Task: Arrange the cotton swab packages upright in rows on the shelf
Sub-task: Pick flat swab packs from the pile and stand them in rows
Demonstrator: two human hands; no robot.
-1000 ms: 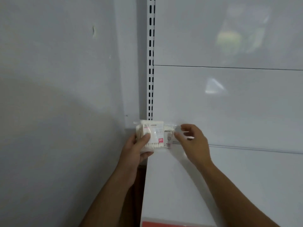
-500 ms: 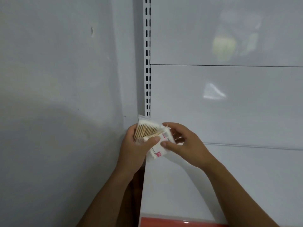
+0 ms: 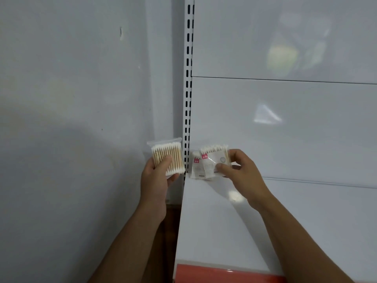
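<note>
My left hand (image 3: 157, 178) holds a clear cotton swab package (image 3: 168, 157) with wooden sticks, upright, to the left of the shelf edge and in front of the wall. My right hand (image 3: 238, 170) pinches a second cotton swab package (image 3: 214, 161) with a white label and pink tag, upright at the back left corner of the white shelf (image 3: 214, 221). A third package (image 3: 196, 167) stands just left of it against the back panel; whether my right hand touches it is unclear.
A slotted white upright (image 3: 188, 78) runs up the shelf's left edge. The glossy white back panel (image 3: 285, 129) rises behind the shelf. A grey wall (image 3: 71, 119) is on the left. A red price strip (image 3: 224, 274) lines the shelf's front edge.
The hands have drawn apart: my left hand keeps the stick-side package out to the left, while my right hand has carried a labelled package right onto the shelf's back corner.
</note>
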